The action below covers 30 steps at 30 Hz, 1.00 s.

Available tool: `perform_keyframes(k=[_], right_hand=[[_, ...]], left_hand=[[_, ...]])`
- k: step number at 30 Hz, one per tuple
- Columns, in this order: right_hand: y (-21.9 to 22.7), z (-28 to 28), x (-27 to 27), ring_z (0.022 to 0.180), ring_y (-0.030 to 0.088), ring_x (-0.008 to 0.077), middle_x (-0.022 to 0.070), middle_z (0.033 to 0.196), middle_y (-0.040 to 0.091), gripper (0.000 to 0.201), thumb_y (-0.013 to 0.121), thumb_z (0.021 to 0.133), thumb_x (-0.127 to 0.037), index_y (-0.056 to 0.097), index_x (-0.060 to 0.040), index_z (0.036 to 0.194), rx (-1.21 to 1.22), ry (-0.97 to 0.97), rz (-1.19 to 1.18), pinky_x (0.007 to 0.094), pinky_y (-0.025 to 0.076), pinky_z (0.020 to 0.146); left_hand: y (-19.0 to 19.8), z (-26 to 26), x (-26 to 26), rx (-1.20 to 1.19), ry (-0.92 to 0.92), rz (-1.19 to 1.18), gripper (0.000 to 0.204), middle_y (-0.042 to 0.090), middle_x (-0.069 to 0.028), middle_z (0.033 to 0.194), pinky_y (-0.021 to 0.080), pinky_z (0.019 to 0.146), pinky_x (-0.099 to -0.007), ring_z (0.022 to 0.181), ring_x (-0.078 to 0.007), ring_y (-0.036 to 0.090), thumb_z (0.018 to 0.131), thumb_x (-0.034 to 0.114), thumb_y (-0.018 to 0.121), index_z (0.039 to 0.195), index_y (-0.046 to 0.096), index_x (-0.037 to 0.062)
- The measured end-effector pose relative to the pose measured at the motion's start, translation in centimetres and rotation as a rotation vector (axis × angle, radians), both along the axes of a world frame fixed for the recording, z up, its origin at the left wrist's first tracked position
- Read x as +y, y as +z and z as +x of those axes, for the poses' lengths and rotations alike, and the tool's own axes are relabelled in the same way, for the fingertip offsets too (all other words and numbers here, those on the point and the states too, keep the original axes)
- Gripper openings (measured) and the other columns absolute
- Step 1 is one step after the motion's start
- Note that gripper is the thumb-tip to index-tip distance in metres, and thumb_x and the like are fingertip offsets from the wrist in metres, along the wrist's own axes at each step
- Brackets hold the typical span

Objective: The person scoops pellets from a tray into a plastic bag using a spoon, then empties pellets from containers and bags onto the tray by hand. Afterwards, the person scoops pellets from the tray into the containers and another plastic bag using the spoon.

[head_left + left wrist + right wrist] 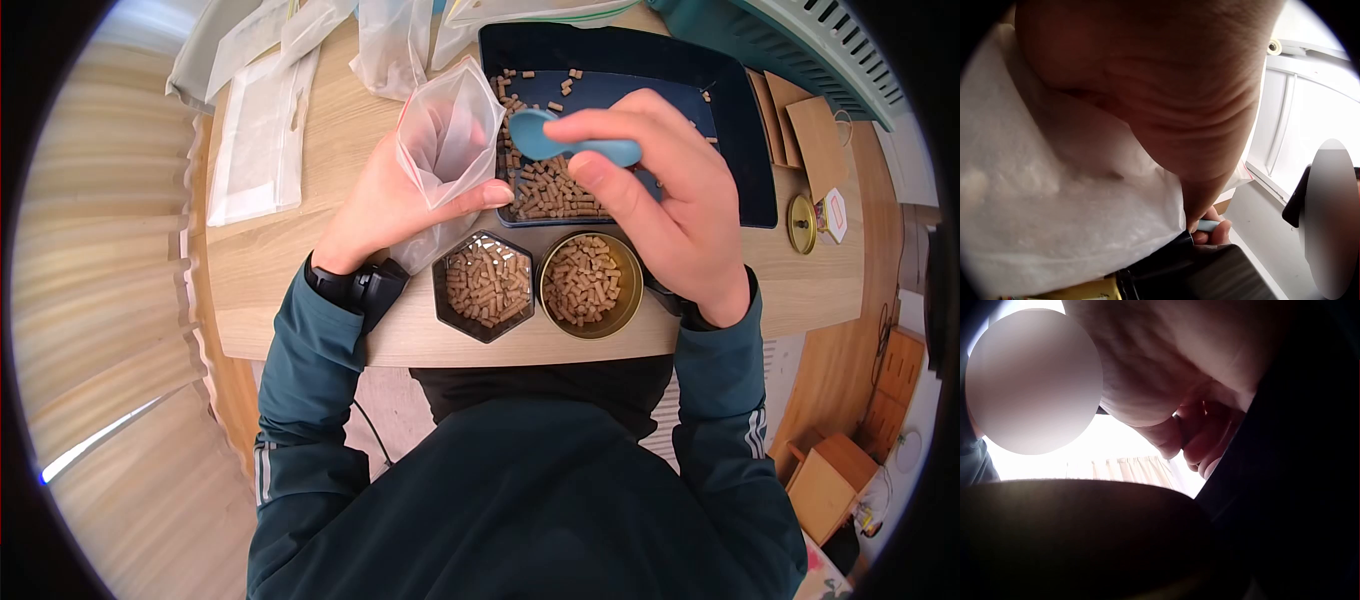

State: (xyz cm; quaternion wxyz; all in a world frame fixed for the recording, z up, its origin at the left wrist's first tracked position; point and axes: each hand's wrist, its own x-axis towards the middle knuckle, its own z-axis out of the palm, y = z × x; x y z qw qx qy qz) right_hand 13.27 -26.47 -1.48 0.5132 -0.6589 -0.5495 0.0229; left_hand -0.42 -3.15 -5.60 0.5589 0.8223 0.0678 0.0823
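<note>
Table (285, 270) of pale wood grain. Dark blue tray (620, 60) on it, landmark for rest. In front of tray, off its near left corner: dark hexagonal dish (457, 324). In front of tray's near side, just beside dish: round gold-coloured tin (631, 285). Well left of tray: flat clear bag (262, 145). Left of tray's far corner: filled plastic bag (390, 50). Right of tray: brown cardboard (815, 145), gold-coloured lid (801, 222), small printed item (834, 215) next to lid.

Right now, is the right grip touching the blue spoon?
Touching: the head view shows the right grip pinching the blue spoon by its handle.
</note>
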Motion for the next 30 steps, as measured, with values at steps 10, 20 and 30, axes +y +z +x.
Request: perform_keyframes(k=[10,20,30], right_hand=[[-0.12,-0.56,0.13,0.069,0.059,0.0220,0.0079,0.085,0.062,0.019,0.076,0.093,-0.010,0.073,-0.0029,0.111,0.018,0.068,-0.104,0.0337,0.044,0.061],[0.02,-0.31,-0.01,0.068,0.059,0.0202,0.0071,0.083,0.063,0.015,0.074,0.094,-0.008,0.074,-0.0024,0.108,0.090,0.014,-0.032,0.0324,0.045,0.061],[0.11,-0.51,0.08,0.067,0.059,0.0201,0.0076,0.083,0.063,0.013,0.074,0.095,-0.011,0.073,-0.0027,0.105,0.030,0.070,-0.119,0.0327,0.044,0.060]], left_hand=[[0.03,0.04,-0.17,-0.028,0.005,-0.018,0.061,0.063,-0.0003,0.098,0.051,0.080,-0.0285,0.089,-0.0104,0.059,0.075,0.033,0.098,0.115,0.061,0.0052],[0.20,0.02,-0.17,-0.001,0.009,-0.008,0.061,0.063,-0.0001,0.097,0.051,0.080,-0.0284,0.088,-0.0103,0.059,0.075,0.034,0.098,0.113,0.061,0.0056],[0.34,0.00,-0.24,0.006,0.009,-0.016,0.062,0.064,-0.0005,0.097,0.051,0.079,-0.0290,0.089,-0.0102,0.059,0.075,0.035,0.098,0.115,0.061,0.0051]])
